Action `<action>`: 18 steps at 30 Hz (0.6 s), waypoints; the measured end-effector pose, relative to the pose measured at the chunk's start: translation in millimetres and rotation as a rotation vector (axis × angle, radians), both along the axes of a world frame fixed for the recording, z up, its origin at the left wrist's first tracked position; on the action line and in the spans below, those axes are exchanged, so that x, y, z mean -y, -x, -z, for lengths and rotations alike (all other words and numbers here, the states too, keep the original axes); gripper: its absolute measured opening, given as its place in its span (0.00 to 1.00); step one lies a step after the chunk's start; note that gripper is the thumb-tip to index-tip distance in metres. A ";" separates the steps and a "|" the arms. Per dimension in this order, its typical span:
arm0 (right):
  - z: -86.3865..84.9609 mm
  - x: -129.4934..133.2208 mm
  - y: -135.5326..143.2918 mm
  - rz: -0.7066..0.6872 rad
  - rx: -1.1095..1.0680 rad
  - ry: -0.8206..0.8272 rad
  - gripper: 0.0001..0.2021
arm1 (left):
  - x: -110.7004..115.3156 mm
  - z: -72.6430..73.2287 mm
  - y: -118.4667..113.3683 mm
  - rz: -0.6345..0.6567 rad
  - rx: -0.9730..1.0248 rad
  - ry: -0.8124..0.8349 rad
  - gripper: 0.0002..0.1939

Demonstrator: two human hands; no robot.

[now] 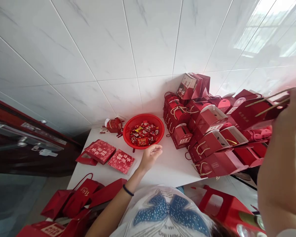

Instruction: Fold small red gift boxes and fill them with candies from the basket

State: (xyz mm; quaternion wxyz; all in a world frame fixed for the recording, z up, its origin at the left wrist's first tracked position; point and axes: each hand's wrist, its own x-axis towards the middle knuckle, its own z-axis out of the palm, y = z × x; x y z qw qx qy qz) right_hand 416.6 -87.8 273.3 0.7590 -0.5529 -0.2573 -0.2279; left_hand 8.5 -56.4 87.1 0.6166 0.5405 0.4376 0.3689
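1. While our right hand [293,110] hangs at the right edge, its fingers clench the cord handles [266,98] of a red paper box [251,113] above the pile of boxes [207,138].
2. Left hand [151,155] rests on the surface [167,169] beside the basket [128,126] of sweets, fingers loosely curled and empty.
3. We judge the box light, thin-walled and easily crushed; the cords look the safest hold.

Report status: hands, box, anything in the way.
Right hand shut on red gift box by its rope handles, above the box pile. Left hand out of view. Another person's hand beside candy basket.
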 end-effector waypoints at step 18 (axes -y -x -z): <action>34.6 -67.5 -31.2 -0.054 -0.094 0.149 0.21 | 6.5 18.1 6.3 0.055 -0.119 0.018 0.07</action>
